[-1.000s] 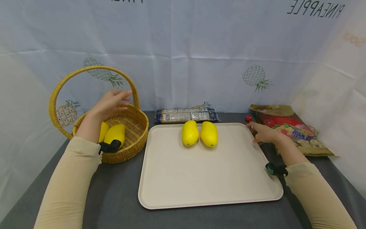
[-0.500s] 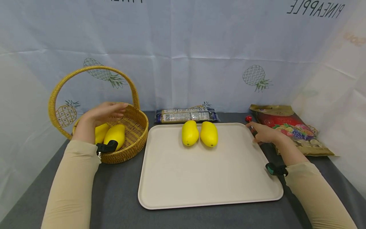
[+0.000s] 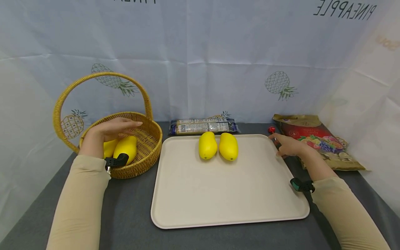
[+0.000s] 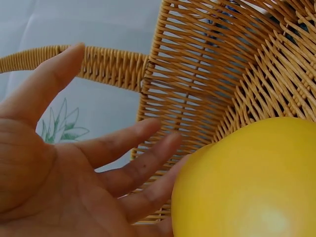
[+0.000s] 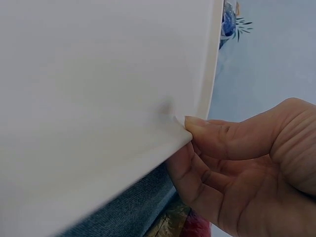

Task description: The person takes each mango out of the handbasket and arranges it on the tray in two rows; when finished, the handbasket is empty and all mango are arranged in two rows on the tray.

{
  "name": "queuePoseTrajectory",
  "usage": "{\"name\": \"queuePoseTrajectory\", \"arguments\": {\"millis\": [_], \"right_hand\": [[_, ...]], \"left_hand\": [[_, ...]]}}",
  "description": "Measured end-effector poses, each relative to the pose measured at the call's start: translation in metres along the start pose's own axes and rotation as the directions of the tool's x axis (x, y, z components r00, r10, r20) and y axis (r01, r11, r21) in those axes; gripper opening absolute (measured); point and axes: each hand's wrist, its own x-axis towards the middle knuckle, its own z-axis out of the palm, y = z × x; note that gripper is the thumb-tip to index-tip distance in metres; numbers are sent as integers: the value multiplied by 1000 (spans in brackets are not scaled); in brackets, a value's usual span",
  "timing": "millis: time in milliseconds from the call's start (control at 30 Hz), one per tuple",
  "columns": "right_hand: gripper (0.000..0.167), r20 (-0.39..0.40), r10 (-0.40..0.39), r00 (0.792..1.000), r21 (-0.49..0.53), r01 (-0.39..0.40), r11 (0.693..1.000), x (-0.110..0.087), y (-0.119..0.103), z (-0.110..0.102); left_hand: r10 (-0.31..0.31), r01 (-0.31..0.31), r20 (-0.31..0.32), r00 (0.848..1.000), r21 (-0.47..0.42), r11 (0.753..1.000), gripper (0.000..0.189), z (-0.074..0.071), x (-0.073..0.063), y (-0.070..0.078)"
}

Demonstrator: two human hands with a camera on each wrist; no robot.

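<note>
Two yellow mangoes lie in the left part of a round wicker basket. Over them my left hand reaches in below the arched handle, holding nothing. In the left wrist view its fingers are spread, with some tips right beside a large mango; whether they touch cannot be told. My right hand pinches the far right corner of a cream tray, thumb on top and fingers beneath, as the right wrist view shows. Another two mangoes stand side by side near the tray's far edge.
A dark blue packet lies behind the tray. To the right, a gold and red fruit-print bag lies by my right hand, near a small red round object. Printed cloth hangs behind the grey table.
My left hand has come down from near the handle's right side into the basket's opening, over the mangoes. The right hand and tray have stayed in place.
</note>
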Motion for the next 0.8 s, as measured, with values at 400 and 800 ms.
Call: {"name": "queuePoseTrajectory", "arguments": {"millis": [400,800], "right_hand": [[81,-9,-11,1000,-2,11,1000,-2,-2,1],[80,1,-5,1000,-8,5,1000,-4,-3,1]], "left_hand": [[26,-29,74,997,46,999,77,1,7,-6],[17,-45,167,986,165,985,72,6,8,-10]]}}
